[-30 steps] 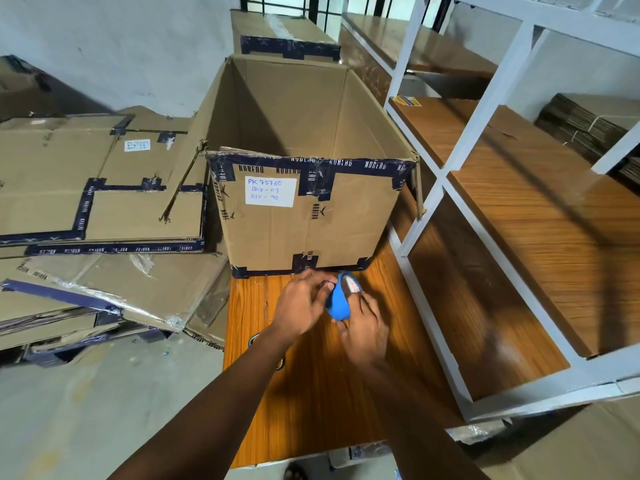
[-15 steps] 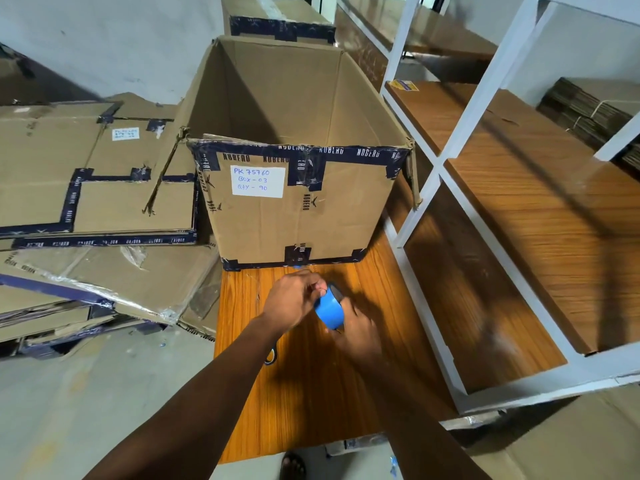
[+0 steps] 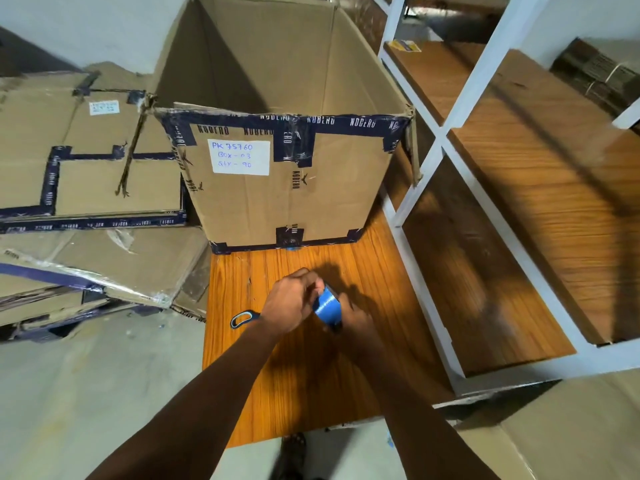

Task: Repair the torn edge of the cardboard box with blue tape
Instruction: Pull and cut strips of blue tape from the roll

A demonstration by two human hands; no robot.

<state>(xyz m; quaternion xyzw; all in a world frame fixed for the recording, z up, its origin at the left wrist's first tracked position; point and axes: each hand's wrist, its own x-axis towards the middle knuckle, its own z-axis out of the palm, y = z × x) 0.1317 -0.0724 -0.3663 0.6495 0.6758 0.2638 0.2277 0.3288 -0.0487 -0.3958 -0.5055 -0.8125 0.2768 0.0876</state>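
- The blue tape roll (image 3: 327, 305) is held between both hands above the wooden surface (image 3: 311, 386), in front of the cardboard box (image 3: 280, 188).
- The left hand (image 3: 291, 303) is closed over the left side of the roll, with its fingertips pinched at the roll's upper edge.
- The right hand (image 3: 356, 318) is wrapped around the roll's right and lower side; its fingers are largely hidden, so the exact grip cannot be told.
- A blue-rimmed handle loop (image 3: 242, 318) is seen on the surface just left of the left wrist; the rest of that tool is hidden by the arm.
- The box stands upright and open-topped at the far end of the surface, well apart from the hands.
- The box's near top edge is bound with dark printed tape, and a white handwritten label (image 3: 240, 157) is fixed below that edge.
- A frayed cardboard strip (image 3: 133, 150) hangs from the box's near left top corner.
- Flattened cartons (image 3: 86, 174) are stacked to the left of the box.
- A white-framed shelf rack (image 3: 446, 133) with wooden boards stands to the right of the box.
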